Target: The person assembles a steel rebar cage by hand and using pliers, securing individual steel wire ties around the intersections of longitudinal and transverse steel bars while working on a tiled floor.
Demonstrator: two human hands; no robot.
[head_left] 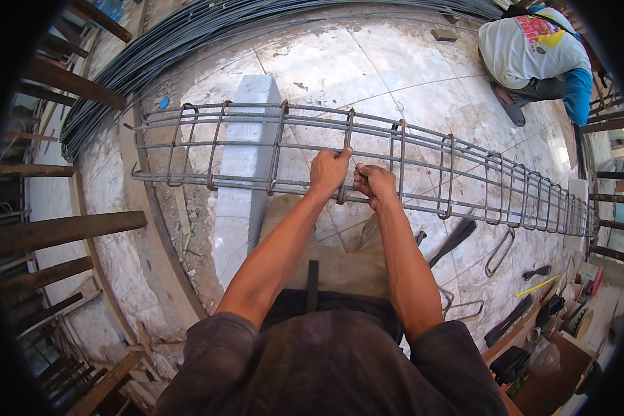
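Note:
A long steel rebar cage lies across a white block, running from left to far right. It is made of long bars ringed by several rectangular stirrups. My left hand grips one stirrup near the middle of the cage, where it meets the near top bar. My right hand is closed right beside it on the same joint, fingers pinched around the bar. What the right fingers pinch is too small to make out.
Loose bent stirrups and dark tools lie on the tiled floor at my right. A bundle of long rebar curves along the back left. Another person crouches at the top right. Wooden posts stand at the left.

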